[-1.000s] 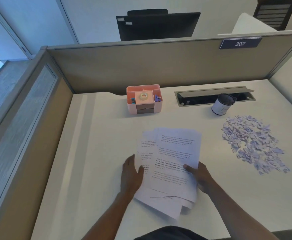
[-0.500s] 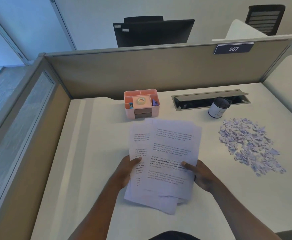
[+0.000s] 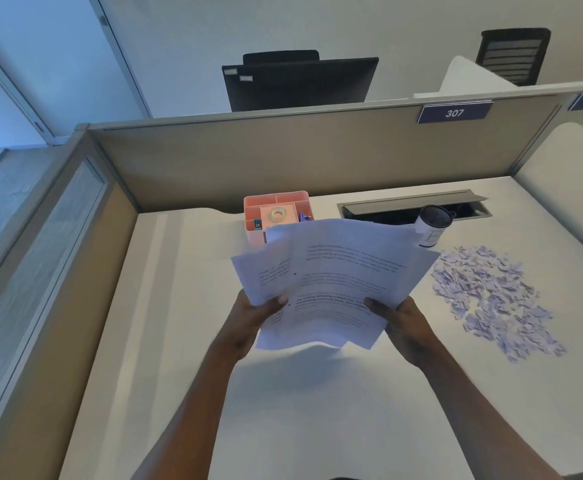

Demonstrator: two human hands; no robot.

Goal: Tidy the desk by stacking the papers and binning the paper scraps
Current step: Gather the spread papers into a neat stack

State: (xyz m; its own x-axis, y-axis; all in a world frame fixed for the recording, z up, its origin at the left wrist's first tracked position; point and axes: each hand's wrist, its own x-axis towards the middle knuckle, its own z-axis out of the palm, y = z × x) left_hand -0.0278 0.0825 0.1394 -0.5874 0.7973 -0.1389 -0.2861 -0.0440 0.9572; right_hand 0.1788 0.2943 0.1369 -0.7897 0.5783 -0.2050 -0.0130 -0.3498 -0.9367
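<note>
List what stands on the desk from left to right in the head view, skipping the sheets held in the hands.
pink organiser → black-lidded cup → pile of paper scraps

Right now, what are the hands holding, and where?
The papers: left hand grips their lower left edge, right hand their lower right edge.

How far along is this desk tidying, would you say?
Nothing looks finished. In hand: the left hand and right hand grip the printed white paper sheets, lifted off the pale desk and fanned unevenly, not squared. Left: the pile of small lilac paper scraps lies on the desk, unbinned.
</note>
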